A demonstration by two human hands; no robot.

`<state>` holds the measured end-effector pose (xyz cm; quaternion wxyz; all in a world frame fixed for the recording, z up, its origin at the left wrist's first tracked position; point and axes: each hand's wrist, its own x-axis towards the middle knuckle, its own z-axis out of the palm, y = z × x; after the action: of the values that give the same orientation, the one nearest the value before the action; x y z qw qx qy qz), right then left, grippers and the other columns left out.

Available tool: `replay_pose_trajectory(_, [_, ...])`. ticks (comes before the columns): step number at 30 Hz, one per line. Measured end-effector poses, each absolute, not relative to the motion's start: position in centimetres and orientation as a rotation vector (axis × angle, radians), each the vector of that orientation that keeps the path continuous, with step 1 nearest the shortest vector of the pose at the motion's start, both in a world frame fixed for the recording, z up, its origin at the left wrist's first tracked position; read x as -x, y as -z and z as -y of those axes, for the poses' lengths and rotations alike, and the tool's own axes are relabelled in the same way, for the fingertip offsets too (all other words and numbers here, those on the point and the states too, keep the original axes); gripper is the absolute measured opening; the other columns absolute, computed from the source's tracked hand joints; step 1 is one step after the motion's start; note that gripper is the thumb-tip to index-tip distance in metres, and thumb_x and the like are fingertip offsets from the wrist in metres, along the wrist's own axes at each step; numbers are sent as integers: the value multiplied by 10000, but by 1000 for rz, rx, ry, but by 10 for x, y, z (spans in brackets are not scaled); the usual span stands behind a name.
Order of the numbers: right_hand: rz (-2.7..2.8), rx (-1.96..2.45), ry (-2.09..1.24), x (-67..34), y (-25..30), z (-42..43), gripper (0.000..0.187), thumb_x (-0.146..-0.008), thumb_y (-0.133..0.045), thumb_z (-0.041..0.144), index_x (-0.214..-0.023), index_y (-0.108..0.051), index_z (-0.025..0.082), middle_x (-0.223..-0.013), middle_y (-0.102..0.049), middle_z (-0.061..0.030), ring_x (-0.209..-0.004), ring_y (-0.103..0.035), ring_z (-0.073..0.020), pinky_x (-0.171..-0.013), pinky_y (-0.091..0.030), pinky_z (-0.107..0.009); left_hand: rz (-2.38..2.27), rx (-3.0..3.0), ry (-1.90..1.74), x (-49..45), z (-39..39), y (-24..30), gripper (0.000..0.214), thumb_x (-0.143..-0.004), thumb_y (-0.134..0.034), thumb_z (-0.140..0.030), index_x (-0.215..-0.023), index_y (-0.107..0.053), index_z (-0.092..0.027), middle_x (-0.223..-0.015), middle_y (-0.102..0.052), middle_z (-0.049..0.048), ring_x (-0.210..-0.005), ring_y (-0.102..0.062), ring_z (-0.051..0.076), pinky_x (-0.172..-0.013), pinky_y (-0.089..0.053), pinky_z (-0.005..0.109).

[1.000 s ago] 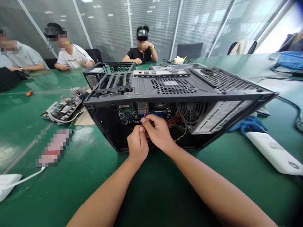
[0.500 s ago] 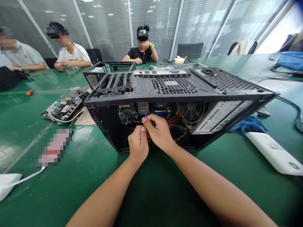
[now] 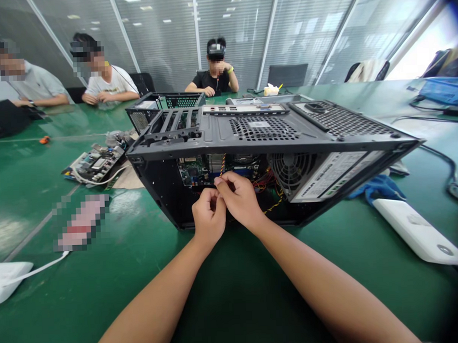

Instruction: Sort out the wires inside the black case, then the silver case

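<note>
A black computer case (image 3: 209,152) lies on its side with its open face toward me. My right hand (image 3: 239,196) is closed at that opening, thumb and forefinger pinching a thin twisted cable (image 3: 223,164) in dark and orange-yellow strands. The cable runs down from the motherboard (image 3: 193,171) into my fingers. Pressed close beside it, my left hand (image 3: 208,212) is also closed in a pinch; what sits between its fingertips is hidden. To the right, inside the case, are the power supply (image 3: 323,175) with its fan grille and a bundle of coloured wires (image 3: 266,182).
Left of the case lie a loose circuit board (image 3: 97,163), a blurred-out phone (image 3: 84,221) on a white cable and a white box (image 3: 9,281). A white power bank (image 3: 419,230) and blue cloth (image 3: 382,191) lie right. Another case frame (image 3: 185,100) stands behind; several people sit beyond.
My left hand's thumb and fingers have shifted slightly, with the thumb now closer to my right fingers. My right hand keeps its pinch, and the case stays in place.
</note>
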<state>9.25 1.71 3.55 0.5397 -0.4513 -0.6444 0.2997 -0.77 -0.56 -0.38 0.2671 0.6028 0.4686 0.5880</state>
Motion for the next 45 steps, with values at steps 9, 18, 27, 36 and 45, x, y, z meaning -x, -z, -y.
replay_pose_trajectory(9, [1557,1075,-716,-92,-36,-16,299,-904,-522,304,-624,-466,216,-604,-471,25,-608,-459,-135,-598,-356,-289,-1207,-1605,-1570,8,6,6,206,-943,-523,-313,-790,-549,-178,-654,-541,-25,-585,-471,102,-571,-386,228])
replay_pose_trajectory(18, [1559,1073,-686,-90,-32,-17,317,-917,-518,304,-617,-462,217,-624,-478,20,-633,-466,-141,-622,-357,-297,-1148,-1537,-1532,5,4,9,249,-962,-497,-355,-794,-555,-179,-675,-537,-20,-624,-482,111,-615,-407,233])
replay_pose_trajectory(27, [1561,1081,-698,-90,-33,-17,314,-915,-520,298,-615,-480,215,-627,-487,16,-643,-475,-143,-629,-360,-299,-1163,-1549,-1513,4,4,10,241,-956,-501,-341,-777,-544,-185,-643,-517,-24,-653,-525,127,-642,-441,240])
replay_pose_trajectory(36, [1556,1080,-712,-89,-30,-17,317,-918,-514,307,-617,-467,218,-629,-485,15,-643,-475,-145,-622,-366,-295,-1157,-1532,-1506,4,5,10,258,-957,-496,-365,-787,-555,-181,-668,-547,-13,-663,-533,130,-645,-444,241])
replay_pose_trajectory(45, [1551,1074,-719,-89,-29,-18,311,-917,-515,312,-623,-474,218,-630,-487,14,-641,-476,-146,-620,-369,-294,-1153,-1547,-1510,5,4,10,249,-962,-490,-350,-807,-576,-175,-675,-559,-9,-657,-530,126,-646,-444,240])
